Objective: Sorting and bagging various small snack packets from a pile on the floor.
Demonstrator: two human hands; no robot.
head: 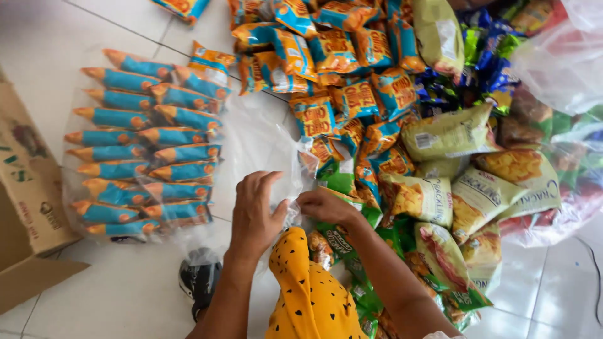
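**Hands at the mouth of the clear bag**

Nearest to me, a yellow dotted cloth covers the lap, and a dark sandal sits on the white tiled floor just left of it. Above these my two hands meet. The left hand lies flat on the clear plastic bag, fingers together and pressing the film down. The right hand has its fingertips pinched on a crumpled edge of that same film, right beside the left thumb. I judge this to be the step of working the open end of the bag, gathering or spreading its mouth; I cannot tell which.

The bag stretches away to the left across the floor, and inside it two neat columns of blue and orange snack packets lie flat. Next, the grip on the thin film has to be kept steady, since it is slippery and bunches easily.

To the right, green snack packets lie touching my right forearm, then pale yellow chip bags. Farther off sits a loose heap of orange and blue packets. A cardboard box stands at the left edge.
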